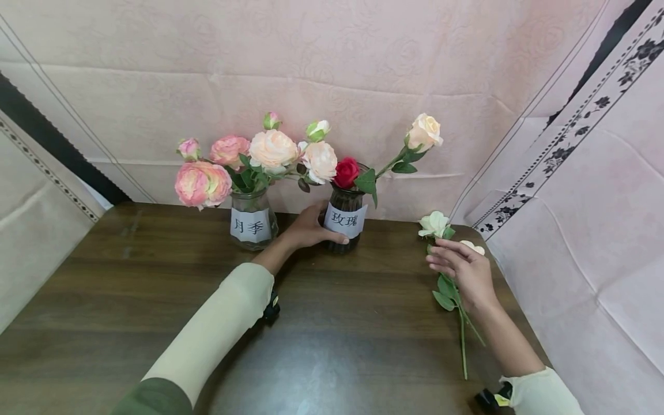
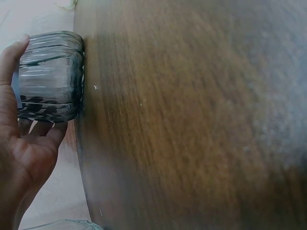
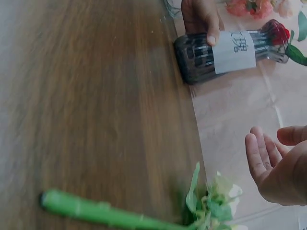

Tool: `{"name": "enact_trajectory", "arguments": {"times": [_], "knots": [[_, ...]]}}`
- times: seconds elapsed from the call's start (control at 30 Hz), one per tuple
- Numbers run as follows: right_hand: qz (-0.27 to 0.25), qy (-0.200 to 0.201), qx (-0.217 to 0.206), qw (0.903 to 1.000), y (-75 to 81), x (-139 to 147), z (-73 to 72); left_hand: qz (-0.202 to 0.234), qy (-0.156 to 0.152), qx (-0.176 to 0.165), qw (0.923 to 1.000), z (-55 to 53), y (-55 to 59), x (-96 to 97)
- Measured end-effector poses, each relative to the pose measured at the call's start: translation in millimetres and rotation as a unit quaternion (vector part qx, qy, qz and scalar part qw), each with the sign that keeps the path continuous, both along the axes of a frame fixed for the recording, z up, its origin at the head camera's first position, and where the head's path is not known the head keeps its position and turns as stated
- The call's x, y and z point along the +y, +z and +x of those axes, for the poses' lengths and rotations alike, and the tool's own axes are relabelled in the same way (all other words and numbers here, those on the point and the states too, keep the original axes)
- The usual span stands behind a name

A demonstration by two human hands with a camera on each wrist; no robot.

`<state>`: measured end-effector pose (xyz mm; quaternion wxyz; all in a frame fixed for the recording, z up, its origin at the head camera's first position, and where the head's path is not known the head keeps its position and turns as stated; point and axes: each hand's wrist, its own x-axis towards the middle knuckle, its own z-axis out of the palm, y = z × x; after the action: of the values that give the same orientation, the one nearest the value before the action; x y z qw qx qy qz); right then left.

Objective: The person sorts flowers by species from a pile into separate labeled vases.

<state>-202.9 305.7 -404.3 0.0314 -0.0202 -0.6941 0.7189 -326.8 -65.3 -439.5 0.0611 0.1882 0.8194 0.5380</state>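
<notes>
My left hand (image 1: 310, 228) grips the dark ribbed glass vase (image 1: 346, 200) from its left side, thumb across the front by a paper label. In the left wrist view the fingers curl round the lower glass (image 2: 50, 76). A red rose (image 1: 346, 173) and a cream rose (image 1: 425, 133) stand in this vase, the cream one leaning far right. My right hand (image 1: 467, 274) is over the white roses (image 1: 434, 224) lying at the table's right side. In the right wrist view its fingers (image 3: 259, 153) extend loosely, apart from the leaves and green stem (image 3: 105, 214).
Left of the dark vase stands a clear glass vase (image 1: 251, 202) with a paper label, full of pink and peach blooms (image 1: 203, 184). Both vases are near the back edge of the brown wooden table (image 1: 321, 346). Pale patterned cloth (image 1: 311, 40) hangs behind and at both sides.
</notes>
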Motion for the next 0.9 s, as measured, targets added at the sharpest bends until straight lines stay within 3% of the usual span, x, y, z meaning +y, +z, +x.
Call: {"name": "enact_trajectory", "arguments": {"times": [0.4,0.67,0.9], "knots": [[-0.009,0.005,-0.037,0.9993,-5.2,38,11.8,-0.002,0.002,-0.001,1.0,-0.5,-1.0,0.3],[0.05,-0.004,-0.082,0.9954,-10.1,60,18.2,-0.003,0.001,-0.001,1.0,0.4,-0.8,-0.2],[0.123,-0.001,-0.162,0.9791,-17.5,73,21.5,-0.005,0.001,0.0,1.0,-0.2,-1.2,-0.1]]}}
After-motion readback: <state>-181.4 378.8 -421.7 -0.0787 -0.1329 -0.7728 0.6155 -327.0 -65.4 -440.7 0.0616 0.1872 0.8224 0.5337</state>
